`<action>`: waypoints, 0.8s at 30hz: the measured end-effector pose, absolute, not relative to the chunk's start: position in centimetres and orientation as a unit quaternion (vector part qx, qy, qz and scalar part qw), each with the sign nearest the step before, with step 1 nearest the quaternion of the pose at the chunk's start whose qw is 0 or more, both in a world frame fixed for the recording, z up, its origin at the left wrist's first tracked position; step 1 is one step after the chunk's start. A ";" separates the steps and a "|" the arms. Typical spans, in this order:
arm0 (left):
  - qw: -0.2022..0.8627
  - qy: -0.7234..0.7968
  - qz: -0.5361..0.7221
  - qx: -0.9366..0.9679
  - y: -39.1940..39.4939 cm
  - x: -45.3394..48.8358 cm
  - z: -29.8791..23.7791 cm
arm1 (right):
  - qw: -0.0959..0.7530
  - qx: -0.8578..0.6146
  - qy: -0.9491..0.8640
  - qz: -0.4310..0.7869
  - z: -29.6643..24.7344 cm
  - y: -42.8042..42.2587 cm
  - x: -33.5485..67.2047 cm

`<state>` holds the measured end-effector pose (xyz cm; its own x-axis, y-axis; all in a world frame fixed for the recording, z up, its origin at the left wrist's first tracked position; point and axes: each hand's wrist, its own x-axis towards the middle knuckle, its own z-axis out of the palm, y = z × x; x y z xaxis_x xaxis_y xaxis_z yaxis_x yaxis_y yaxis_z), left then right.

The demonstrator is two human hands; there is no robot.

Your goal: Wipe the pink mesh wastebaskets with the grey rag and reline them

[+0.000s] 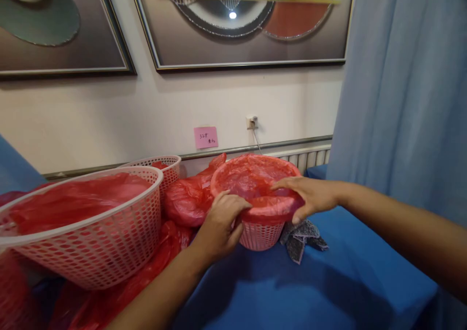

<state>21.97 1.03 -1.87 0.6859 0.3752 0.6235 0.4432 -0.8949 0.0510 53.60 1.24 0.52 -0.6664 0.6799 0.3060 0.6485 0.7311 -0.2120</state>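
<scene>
A small round plastic basket [260, 236] with a lattice wall stands on the blue cloth, lined with a red plastic bag [251, 167] folded over its rim. At the front left of the rim, my left hand [222, 223] is closed over the bag's edge, fingers on top and thumb lower down. My right hand [310, 193] straddles the right side of the rim, its fingers reaching inside and its thumb outside, with the bag's edge between them. Just right of the basket's base lie several dark grey speckled pieces with pale edges [301, 237].
A large white lattice basket [146, 218] with red plastic inside stands at the left, another basket [171, 162] behind it. Crumpled red plastic [186, 201] fills the gap between baskets. Blue cloth [292, 296] covers the table. A blue curtain [408, 101] hangs at the right.
</scene>
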 end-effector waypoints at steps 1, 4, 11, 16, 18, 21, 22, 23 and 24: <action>0.046 -0.222 -0.337 -0.914 0.8 22.1 -2.2 | 0.208 -0.363 -0.907 0.055 1.1 1.6 53.9; 0.043 -0.224 -0.366 -0.902 1.0 22.3 -2.9 | 0.262 -0.391 -0.882 0.002 2.2 3.2 53.9; 0.041 -0.236 -0.368 -0.898 1.3 22.8 -2.3 | 0.076 -0.478 -0.874 0.034 0.7 5.6 52.9; 0.046 -0.256 -0.390 -0.883 2.2 22.2 -2.6 | 0.349 -0.424 -0.836 -0.019 -0.8 5.4 54.4; 0.065 -0.248 -0.409 -0.876 2.8 21.8 -3.1 | 0.437 -0.386 -0.811 -0.045 -1.9 4.2 54.3; 0.119 -0.218 -0.419 -0.873 3.4 21.4 -4.2 | 0.459 -0.372 -0.799 -0.115 -4.4 1.7 53.0; 0.140 -0.215 -0.418 -0.872 3.5 21.4 -4.7 | 0.443 -0.378 -0.801 -0.138 -5.5 0.8 52.3; 0.160 -0.216 -0.416 -0.869 3.5 21.4 -5.1 | 0.425 -0.386 -0.803 -0.158 -6.6 0.1 51.5; 0.177 -0.221 -0.415 -0.865 3.4 21.4 -5.6 | 0.415 -0.395 -0.801 -0.174 -7.6 -0.4 50.8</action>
